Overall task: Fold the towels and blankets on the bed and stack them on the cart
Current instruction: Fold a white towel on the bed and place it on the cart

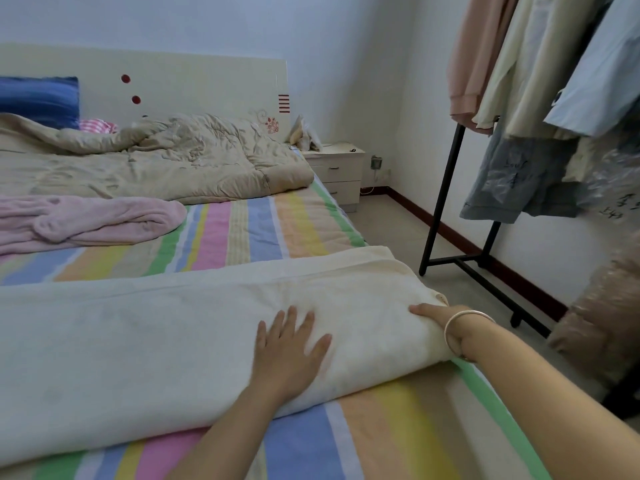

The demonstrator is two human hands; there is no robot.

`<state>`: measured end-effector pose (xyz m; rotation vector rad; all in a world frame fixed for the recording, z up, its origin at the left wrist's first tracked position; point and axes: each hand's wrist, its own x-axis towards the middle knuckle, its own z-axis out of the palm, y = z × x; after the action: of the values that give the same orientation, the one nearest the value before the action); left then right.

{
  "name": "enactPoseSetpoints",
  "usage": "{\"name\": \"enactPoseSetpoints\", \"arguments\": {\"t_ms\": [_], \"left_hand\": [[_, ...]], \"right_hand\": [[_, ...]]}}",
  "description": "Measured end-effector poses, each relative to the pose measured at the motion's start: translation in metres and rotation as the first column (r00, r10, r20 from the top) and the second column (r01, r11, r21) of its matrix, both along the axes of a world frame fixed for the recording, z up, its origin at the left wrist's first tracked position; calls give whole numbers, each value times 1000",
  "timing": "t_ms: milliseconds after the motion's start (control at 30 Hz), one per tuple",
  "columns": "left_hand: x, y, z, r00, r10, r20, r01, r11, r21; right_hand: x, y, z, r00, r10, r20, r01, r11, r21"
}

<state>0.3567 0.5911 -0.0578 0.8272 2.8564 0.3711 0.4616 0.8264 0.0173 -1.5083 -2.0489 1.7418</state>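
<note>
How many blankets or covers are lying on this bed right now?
3: a cream blanket nearest, pressed by the left hand and gripped by the right hand; a pink fleece blanket at mid-left; a beige quilt by the headboard. More may lie out of view.

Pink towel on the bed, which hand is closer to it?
Left. The left hand lies flat on the cream blanket, with the pink towel beyond it to the left. The right hand grips the blanket's right end, farther away.

Blanket [156,334] across bed [242,230] near edge; towel [86,220], quilt [156,164] behind; clothes rack [443,188] right.
</note>
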Motion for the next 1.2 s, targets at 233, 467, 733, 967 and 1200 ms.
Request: {"name": "enactPoseSetpoints", "arguments": {"t_ms": [233, 467, 733, 967, 1200], "left_hand": [[-1, -60, 59, 850, -27, 526, -432, 536, 726], [-14, -195, 74, 733, 76, 676, -662, 307, 684], [-24, -288, 42, 570, -103, 815, -814, 61, 577], [-37, -266, 55, 647, -2, 763, -744, 220, 631], [-75, -223, 63, 631, 345, 695, -771, 380, 511]], "right_hand": [[-50, -76, 89, 981, 189, 39, -180, 827, 533], [-105, -257, 110, 851, 457, 257, -448, 378, 810], [-113, -359, 26, 635, 626, 453, -676, 166, 718], [-124, -282, 24, 768, 633, 96, -386, 338, 858], [-123, -223, -13, 690, 544, 477, -693, 308, 651]]}}
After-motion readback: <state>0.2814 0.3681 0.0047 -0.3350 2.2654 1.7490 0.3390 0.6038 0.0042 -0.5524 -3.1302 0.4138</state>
